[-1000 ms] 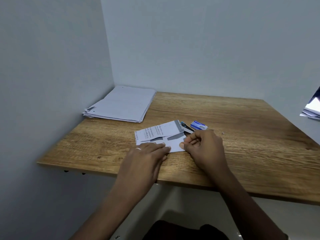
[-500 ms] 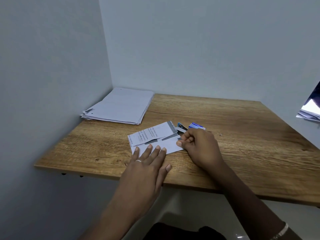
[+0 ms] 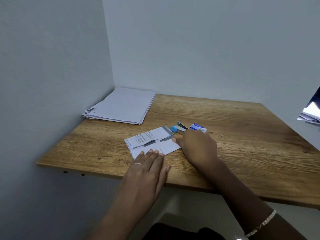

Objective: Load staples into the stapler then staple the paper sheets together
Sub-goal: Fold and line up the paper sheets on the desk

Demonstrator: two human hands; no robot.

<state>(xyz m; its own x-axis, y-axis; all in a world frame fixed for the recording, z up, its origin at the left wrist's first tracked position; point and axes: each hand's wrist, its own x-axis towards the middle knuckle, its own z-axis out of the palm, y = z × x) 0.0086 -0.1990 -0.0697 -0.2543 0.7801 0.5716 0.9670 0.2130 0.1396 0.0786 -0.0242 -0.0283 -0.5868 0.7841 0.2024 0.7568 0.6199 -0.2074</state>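
Note:
Two small printed paper sheets [image 3: 152, 141] lie overlapped on the wooden table [image 3: 242, 135], near its front edge. My left hand [image 3: 147, 168] lies flat, its fingertips pressing the near edge of the lower sheet. My right hand [image 3: 197, 148] rests on the table at the sheets' right corner, thumb touching the paper, fingers curled. Just beyond my right hand lies a small blue and silver stapler [image 3: 178, 128], its rear end hidden by my knuckles. A blue and white staple box [image 3: 198, 127] sits right of the stapler.
A thick stack of white paper [image 3: 123, 106] lies in the table's far left corner against the walls. More papers [image 3: 310, 115] show at the right frame edge. A tiny speck [image 3: 222, 135] lies on the wood right of my hand.
My left hand has slid back toward me and flattened, now only its fingertips on the sheet. The sheets shifted left a little. The stapler's blue front is now uncovered beyond my right hand.

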